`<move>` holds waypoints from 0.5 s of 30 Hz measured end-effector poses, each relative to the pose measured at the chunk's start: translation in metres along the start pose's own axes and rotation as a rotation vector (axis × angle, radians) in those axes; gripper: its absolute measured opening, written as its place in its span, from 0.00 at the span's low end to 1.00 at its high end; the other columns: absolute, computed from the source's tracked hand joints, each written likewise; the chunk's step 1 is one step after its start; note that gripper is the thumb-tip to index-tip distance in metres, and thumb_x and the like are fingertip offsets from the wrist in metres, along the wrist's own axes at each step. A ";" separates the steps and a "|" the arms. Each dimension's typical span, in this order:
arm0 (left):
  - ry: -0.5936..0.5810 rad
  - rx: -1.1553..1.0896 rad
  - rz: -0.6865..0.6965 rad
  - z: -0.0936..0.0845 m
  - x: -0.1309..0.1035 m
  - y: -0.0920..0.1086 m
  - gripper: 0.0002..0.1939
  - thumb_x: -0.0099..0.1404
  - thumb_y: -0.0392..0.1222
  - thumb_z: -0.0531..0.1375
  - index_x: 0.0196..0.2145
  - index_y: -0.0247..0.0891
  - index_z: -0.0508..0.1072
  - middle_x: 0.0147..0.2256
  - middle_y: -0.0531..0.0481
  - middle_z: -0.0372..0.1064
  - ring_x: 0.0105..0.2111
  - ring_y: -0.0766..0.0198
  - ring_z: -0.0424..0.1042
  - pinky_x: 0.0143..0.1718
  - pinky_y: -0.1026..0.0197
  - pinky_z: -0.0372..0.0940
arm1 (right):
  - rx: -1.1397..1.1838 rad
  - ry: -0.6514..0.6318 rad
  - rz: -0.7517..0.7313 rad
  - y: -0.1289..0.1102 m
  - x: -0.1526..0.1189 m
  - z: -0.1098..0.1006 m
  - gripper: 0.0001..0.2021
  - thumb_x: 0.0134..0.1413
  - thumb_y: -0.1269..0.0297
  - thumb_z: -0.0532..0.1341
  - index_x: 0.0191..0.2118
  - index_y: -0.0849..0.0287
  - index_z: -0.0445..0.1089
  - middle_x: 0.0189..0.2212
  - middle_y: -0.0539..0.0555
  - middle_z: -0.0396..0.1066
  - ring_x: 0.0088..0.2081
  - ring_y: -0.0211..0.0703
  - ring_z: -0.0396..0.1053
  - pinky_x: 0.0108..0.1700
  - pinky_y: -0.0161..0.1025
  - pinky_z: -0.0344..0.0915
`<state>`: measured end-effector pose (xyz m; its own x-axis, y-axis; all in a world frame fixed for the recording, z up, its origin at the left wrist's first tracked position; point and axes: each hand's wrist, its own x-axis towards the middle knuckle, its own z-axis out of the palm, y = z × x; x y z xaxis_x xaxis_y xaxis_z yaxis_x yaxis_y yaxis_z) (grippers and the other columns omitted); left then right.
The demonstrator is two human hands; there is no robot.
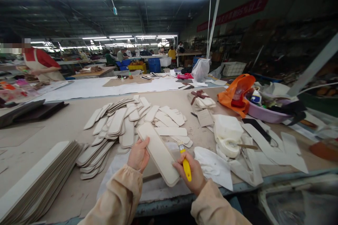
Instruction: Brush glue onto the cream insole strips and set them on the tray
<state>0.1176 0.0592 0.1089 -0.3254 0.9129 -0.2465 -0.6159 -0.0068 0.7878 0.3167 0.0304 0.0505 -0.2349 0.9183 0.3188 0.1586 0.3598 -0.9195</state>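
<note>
My left hand (139, 155) grips the upper left edge of a long cream panel with rounded corners (158, 153), held tilted above the table. In my right hand (194, 172) is a paintbrush with a yellow handle (186, 168), its bristles pointing away from me. The fingertips of that hand also touch the panel's lower right edge. Just beyond the panel lies a loose heap of similar cream pieces (116, 121). Right of my right hand are a white sheet smeared with a pale paste (211, 165) and a white tub (228, 132) with a flat stick (247, 146) across it.
A fanned stack of long strips (39, 179) lies at the near left. To the right are an orange bag (235, 93), a purple basin (266, 112) full of odds and ends, and white scraps (264, 144). A co-worker in red (43, 61) stands at the far left.
</note>
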 end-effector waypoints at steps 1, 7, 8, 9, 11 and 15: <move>0.003 -0.001 0.001 0.000 0.001 -0.001 0.10 0.63 0.25 0.53 0.36 0.30 0.73 0.30 0.45 0.77 0.29 0.65 0.76 0.37 0.64 0.73 | -0.010 -0.002 -0.001 0.000 0.000 0.000 0.10 0.52 0.62 0.61 0.32 0.56 0.57 0.22 0.46 0.61 0.22 0.36 0.59 0.24 0.32 0.56; 0.013 -0.001 -0.008 -0.001 0.003 -0.002 0.10 0.63 0.26 0.53 0.36 0.31 0.73 0.31 0.44 0.77 0.32 0.64 0.77 0.39 0.63 0.72 | -0.036 -0.025 0.010 0.003 -0.001 0.001 0.10 0.53 0.61 0.60 0.32 0.55 0.56 0.22 0.46 0.60 0.21 0.36 0.59 0.24 0.32 0.56; 0.016 -0.001 -0.009 0.000 0.003 -0.002 0.10 0.63 0.26 0.53 0.36 0.31 0.73 0.31 0.44 0.77 0.32 0.63 0.77 0.39 0.63 0.72 | -0.041 -0.024 0.004 0.004 -0.001 0.001 0.10 0.54 0.61 0.60 0.32 0.55 0.56 0.22 0.46 0.60 0.21 0.36 0.59 0.24 0.32 0.57; 0.019 0.000 -0.011 0.000 0.003 -0.002 0.10 0.63 0.25 0.53 0.36 0.31 0.73 0.31 0.44 0.77 0.32 0.63 0.77 0.39 0.62 0.72 | -0.048 -0.018 -0.006 0.005 0.000 0.001 0.10 0.54 0.61 0.60 0.32 0.55 0.56 0.22 0.46 0.60 0.21 0.36 0.59 0.24 0.32 0.57; 0.026 0.000 -0.011 0.001 0.003 -0.003 0.09 0.62 0.26 0.54 0.36 0.31 0.73 0.31 0.44 0.77 0.32 0.63 0.77 0.39 0.62 0.72 | -0.063 0.002 -0.030 0.006 0.000 0.002 0.10 0.54 0.60 0.60 0.32 0.55 0.56 0.22 0.46 0.60 0.22 0.36 0.59 0.24 0.31 0.58; 0.018 -0.001 -0.011 0.004 0.002 -0.004 0.08 0.62 0.27 0.56 0.38 0.31 0.73 0.33 0.43 0.77 0.34 0.61 0.77 0.40 0.60 0.72 | -0.081 0.005 -0.050 0.012 0.000 0.004 0.11 0.56 0.57 0.59 0.31 0.55 0.56 0.21 0.46 0.61 0.21 0.36 0.60 0.22 0.30 0.58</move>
<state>0.1220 0.0627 0.1071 -0.3316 0.9052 -0.2658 -0.6207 0.0028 0.7840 0.3149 0.0340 0.0386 -0.2402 0.8994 0.3653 0.2237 0.4174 -0.8808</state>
